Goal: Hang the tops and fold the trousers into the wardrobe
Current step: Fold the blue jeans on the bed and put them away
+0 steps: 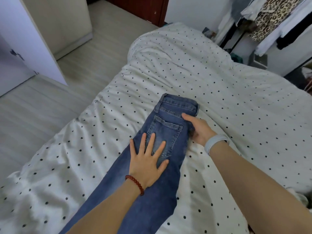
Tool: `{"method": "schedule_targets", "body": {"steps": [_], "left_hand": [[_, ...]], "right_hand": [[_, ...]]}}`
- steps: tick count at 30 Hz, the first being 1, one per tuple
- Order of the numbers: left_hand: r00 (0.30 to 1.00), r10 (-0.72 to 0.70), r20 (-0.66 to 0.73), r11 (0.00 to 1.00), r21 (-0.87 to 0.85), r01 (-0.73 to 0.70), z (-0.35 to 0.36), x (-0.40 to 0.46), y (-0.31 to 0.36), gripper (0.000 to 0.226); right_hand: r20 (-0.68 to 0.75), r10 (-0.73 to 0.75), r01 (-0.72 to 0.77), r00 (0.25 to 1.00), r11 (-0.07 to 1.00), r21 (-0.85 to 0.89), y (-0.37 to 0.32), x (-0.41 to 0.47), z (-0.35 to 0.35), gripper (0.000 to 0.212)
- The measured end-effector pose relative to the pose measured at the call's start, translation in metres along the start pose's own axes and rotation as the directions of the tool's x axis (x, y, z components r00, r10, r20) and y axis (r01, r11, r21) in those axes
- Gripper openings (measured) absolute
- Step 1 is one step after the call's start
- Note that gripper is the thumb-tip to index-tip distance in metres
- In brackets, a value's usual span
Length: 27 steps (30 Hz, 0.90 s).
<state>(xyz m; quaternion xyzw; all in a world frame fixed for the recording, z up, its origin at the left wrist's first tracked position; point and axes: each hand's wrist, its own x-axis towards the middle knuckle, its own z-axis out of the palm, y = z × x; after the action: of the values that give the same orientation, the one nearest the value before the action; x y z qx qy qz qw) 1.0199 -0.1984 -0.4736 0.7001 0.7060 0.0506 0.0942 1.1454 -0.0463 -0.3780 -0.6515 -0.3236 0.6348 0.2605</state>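
Blue denim jeans (168,132) laid flat on bed, folded lengthwise, one leg over other, back pocket facing up. Waistband at far end, legs running toward near left edge of view. Faded patch on pocket, seams stitched in lighter thread; fabric mostly smooth

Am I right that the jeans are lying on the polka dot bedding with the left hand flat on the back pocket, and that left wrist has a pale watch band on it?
Not quite. In the head view the left hand lies flat on the jeans' back pocket, but its wrist wears a red bead bracelet. The pale band is on the right wrist. The bedding is as you said.
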Motion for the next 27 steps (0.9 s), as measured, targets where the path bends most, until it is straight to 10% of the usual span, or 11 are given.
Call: {"method": "schedule_targets", "body": {"steps": [6,9,12,14,17,20,23,27], "left_hand": [[0.998,-0.008,0.060,0.953,-0.300,0.026,-0.037,-0.001,-0.010,0.056],[0.934,-0.257,0.249,0.299,-0.898,0.322,-0.085,-0.019,-0.034,0.036],[0.817,-0.161,0.553,-0.376,-0.800,0.467,-0.116,-0.039,-0.077,0.067],[0.770,0.002,0.638,-0.544,-0.646,0.536,-0.129,-0.053,-0.102,0.090],[0.710,0.139,0.691,-0.431,-0.603,0.671,-0.137,-0.076,-0.111,0.102],[0.687,0.196,0.699,-0.177,-0.664,0.726,-0.130,-0.099,-0.089,0.083],[0.738,0.097,0.668,-0.091,-0.732,0.675,-0.118,-0.106,-0.071,0.055],[0.743,0.009,0.669,-0.174,-0.731,0.660,-0.107,-0.107,-0.069,0.039]], "right_hand": [[0.107,-0.373,0.387,0.922,0.905,-0.176,-0.004,-0.051,0.015,0.018],[0.272,-0.547,0.606,0.792,0.761,-0.232,0.016,-0.095,0.011,0.028],[0.502,-0.537,0.731,0.678,0.558,-0.392,0.037,-0.131,0.006,0.041],[0.667,-0.420,0.788,0.615,0.329,-0.520,0.054,-0.146,0.002,0.056],[0.881,-0.318,0.873,0.350,-0.232,-0.430,0.089,-0.153,-0.008,0.061],[0.902,-0.242,0.813,0.358,-0.394,-0.428,0.124,-0.160,-0.011,0.074],[0.775,-0.326,0.711,0.542,-0.314,-0.629,0.151,-0.162,-0.011,0.110],[0.437,-0.407,0.550,0.802,0.221,-0.805,0.169,-0.171,-0.013,0.105]]}}
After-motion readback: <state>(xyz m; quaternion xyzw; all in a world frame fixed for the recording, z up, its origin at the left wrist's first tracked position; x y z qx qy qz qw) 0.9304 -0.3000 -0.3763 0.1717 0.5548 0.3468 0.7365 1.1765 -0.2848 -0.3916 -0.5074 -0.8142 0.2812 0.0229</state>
